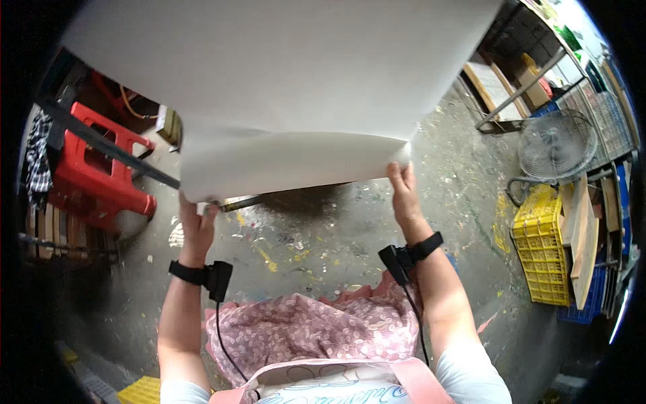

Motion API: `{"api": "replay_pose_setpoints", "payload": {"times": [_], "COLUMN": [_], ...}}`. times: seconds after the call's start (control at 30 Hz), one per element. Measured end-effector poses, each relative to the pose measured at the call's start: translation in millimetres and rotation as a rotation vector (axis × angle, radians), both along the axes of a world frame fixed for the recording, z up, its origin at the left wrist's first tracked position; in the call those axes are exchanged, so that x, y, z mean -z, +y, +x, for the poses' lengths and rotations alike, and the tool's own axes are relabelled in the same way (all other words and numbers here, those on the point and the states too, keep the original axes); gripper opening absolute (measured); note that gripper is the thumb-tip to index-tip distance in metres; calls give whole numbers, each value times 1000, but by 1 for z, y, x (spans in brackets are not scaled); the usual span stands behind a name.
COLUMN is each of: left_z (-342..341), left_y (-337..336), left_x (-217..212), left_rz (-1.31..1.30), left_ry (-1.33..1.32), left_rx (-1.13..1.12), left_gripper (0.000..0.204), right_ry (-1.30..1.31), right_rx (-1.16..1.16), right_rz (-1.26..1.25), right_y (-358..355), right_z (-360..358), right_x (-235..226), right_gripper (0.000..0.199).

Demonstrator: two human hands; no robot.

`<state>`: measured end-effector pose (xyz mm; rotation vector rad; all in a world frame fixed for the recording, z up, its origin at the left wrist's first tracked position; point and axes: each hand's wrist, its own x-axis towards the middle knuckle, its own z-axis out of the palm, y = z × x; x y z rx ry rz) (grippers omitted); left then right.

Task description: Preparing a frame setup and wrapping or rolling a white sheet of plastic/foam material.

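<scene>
A large white sheet, bent with a soft crease across its lower part, fills the upper middle of the head view. My left hand grips its lower left corner, thumb towards the inside and the other fingers partly hidden. On the opposite side, my right hand pinches the lower right corner between thumb and fingers. The sheet's near edge runs between both hands, above the floor. Behind it, a dark metal bar shows near my left hand, and the sheet hides the rest of it.
Red plastic stools stand at the left beside a dark rail. To the right are a round fan, a yellow crate, wooden boards and a metal rack. The grey floor is paint-spattered.
</scene>
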<state>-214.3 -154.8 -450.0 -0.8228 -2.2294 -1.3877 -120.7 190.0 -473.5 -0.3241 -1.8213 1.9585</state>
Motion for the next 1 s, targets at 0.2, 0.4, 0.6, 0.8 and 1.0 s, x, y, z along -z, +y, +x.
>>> {"api": "replay_pose_setpoints", "payload": {"times": [0.2,0.4,0.6,0.8,1.0], "left_z": [-3,-11,3,28,10], "left_y": [22,38,34,19,19], "left_x": [25,38,45,31,34], "left_rz": [193,442,479,307,87], "left_ry": [-330,-589,-637,-459,-444], "left_rx": [5,61,-35,-47,2], "left_gripper": [38,38,38,31,38], "right_ry": [-9,181,169,-80,-120], "right_rx": [127,262,317,143,87], "right_rz": [181,418,551,213,86], "right_y": [-5,-1,9,14,9], "right_z": [9,11,-3,-16,-4], "right_x": [-17,-9,24,57,31], "right_gripper": [40,30,41,62,47]}}
